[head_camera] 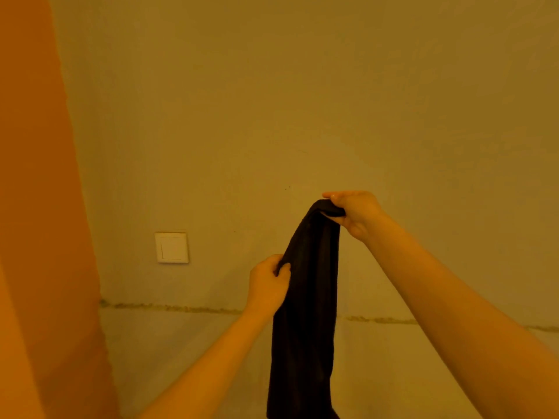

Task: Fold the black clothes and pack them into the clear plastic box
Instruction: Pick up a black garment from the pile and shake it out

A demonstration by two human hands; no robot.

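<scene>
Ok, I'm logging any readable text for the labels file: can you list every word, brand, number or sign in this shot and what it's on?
None: no readable text anywhere in this view.
Black garment, held up by the right hand and left hand: no tag or print visible.
Wall switch: blank plate, no marking.
Wall: bare.

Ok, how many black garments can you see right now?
1. The black garment hangs in front of the wall, right hand gripping its top, left hand pinching its left edge lower down. Others may lie below the frame.
</scene>
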